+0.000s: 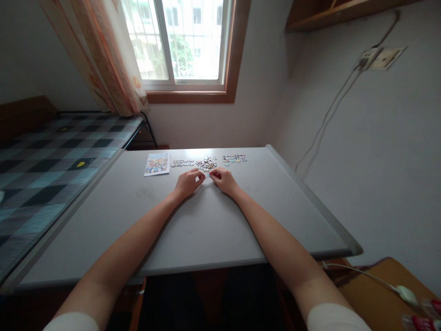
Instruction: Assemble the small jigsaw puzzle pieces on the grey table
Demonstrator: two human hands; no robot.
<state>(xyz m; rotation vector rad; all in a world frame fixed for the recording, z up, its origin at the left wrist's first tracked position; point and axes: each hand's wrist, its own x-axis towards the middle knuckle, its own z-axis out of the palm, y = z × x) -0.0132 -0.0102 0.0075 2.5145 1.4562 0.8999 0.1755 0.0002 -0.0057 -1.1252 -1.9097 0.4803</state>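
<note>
My left hand (189, 181) and my right hand (223, 179) meet over the table, fingertips almost touching. Each is closed in a pinch around a small bluish jigsaw puzzle piece (207, 175) between them; whether it is one piece or two joined ones is too small to tell. Just beyond my fingers lies a loose heap of jigsaw pieces (206, 164). Left of the heap, rows of pieces (183, 163) are spread flat, and another group of pieces (234, 159) lies to the right. A printed picture sheet (157, 164) rests at the far left.
The grey-white table (193, 234) has a raised rim on its right side. A bed with a checked cover (69, 142) stands along the left. A white cable (319, 133) hangs down the right wall from a socket. A brown stool (389, 285) stands at lower right.
</note>
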